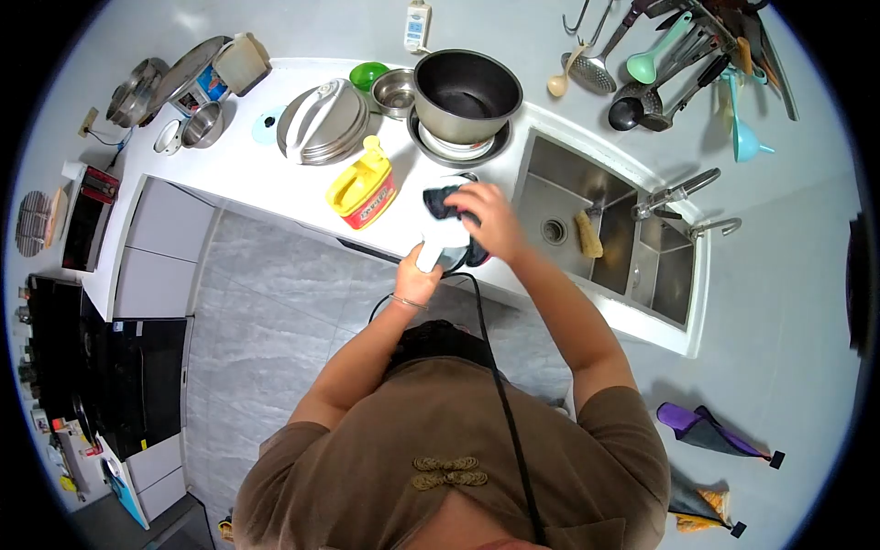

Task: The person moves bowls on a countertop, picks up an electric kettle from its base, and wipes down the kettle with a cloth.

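Observation:
My left hand (417, 278) is closed around the white handle of a white object (445, 236), whose kind I cannot make out, held at the counter's front edge. Above it, my right hand (489, 220) has its fingers bent onto a dark, cloth-like piece (438, 202). More dark material shows below the right palm, partly hidden by the hand and the white object. A yellow plastic jug (360, 188) with a red label stands on the counter just left of my hands.
Behind my hands, a dark pot (467, 92) sits on stacked dishes. Left of it are a steel bowl (394, 93), a green bowl (368, 75) and a large lidded pan (323, 124). To the right is a steel sink (559, 188) with a sponge (588, 235). A black cable (495, 367) hangs over my front.

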Tool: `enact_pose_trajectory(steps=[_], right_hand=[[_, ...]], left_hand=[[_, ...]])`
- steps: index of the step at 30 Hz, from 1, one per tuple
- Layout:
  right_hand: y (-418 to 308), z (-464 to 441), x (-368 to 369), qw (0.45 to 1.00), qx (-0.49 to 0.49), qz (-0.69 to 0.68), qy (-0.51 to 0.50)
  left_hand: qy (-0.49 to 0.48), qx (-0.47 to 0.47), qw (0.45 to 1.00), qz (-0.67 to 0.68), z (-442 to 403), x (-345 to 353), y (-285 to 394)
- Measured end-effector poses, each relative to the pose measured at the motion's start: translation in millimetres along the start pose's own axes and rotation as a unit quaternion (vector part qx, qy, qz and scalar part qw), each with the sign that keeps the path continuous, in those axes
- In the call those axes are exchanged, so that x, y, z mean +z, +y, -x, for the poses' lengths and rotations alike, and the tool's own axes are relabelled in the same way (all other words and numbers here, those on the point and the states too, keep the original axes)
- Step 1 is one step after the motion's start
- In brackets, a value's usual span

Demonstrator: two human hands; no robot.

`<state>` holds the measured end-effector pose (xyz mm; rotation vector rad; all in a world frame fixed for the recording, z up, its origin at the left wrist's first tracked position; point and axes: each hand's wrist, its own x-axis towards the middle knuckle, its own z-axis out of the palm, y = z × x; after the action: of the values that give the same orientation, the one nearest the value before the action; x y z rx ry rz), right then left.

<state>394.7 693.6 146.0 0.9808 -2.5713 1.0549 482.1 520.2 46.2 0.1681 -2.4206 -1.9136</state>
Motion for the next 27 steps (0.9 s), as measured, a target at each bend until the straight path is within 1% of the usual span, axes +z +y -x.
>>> enact_pose_trajectory(steps=[2,3,4,6,7,8,10,12,14,16,17,18,20,22,24,26,27], right_hand=[[14,-14,2,0.996,0.02,0.045,0.077],[13,-25,3,0.994,0.062,0.035,0.079],[13,-31,8,0.994,0.062,0.035,0.079],[9,-43,23,0.995,0.054,0.032,0.077],[1,-45,30,0.997,0.024,0.048,0.062],[-6,-47,37,0.999,-0.002,0.035,0.031],[-26,-43,49,0.999,-0.049,-0.013,0.003],[-42,-33,49,0.996,-0.048,-0.051,-0.062],[-40,-18,44,0.988,-0.119,-0.043,-0.085],[-36,-2,26,0.988,-0.094,-0.09,-0.085],[-28,4,17,0.988,-0.084,-0.092,-0.091],[-21,6,8,0.99,-0.055,-0.087,-0.101],[-5,4,-5,0.996,-0.035,-0.041,-0.067],[13,-5,-1,0.999,-0.022,0.027,0.003],[32,-22,11,0.998,-0.02,0.051,0.014],[23,-39,18,0.996,-0.016,0.067,0.051],[18,-43,23,0.995,-0.024,0.084,0.057]], left_hand=[[0.001,0.014,1.0,0.002,-2,1,-6],[-0.002,0.01,1.0,-0.015,-2,-1,-3],[-0.004,0.005,0.999,-0.032,-1,-1,-1],[-0.003,0.011,1.0,-0.022,0,-1,0],[-0.002,0.018,1.0,-0.01,0,-1,0],[-0.002,0.017,1.0,-0.011,0,-2,-1],[-0.012,0.016,1.0,-0.01,-2,-2,-4],[0.0,0.03,0.999,-0.013,-5,1,-7],[0.015,0.039,0.999,-0.015,-1,1,-11],[0.002,0.008,0.994,-0.109,0,-1,-2],[-0.007,0.03,0.998,-0.048,-4,2,-20],[0.003,0.018,0.999,-0.031,-2,2,-11],[0.008,0.031,0.999,-0.014,-2,2,-9],[0.016,0.012,1.0,-0.001,1,1,4],[0.03,0.055,0.998,-0.01,2,2,4],[0.019,0.064,0.998,0.003,-1,5,-10],[0.009,0.046,0.999,-0.004,1,3,-10]])
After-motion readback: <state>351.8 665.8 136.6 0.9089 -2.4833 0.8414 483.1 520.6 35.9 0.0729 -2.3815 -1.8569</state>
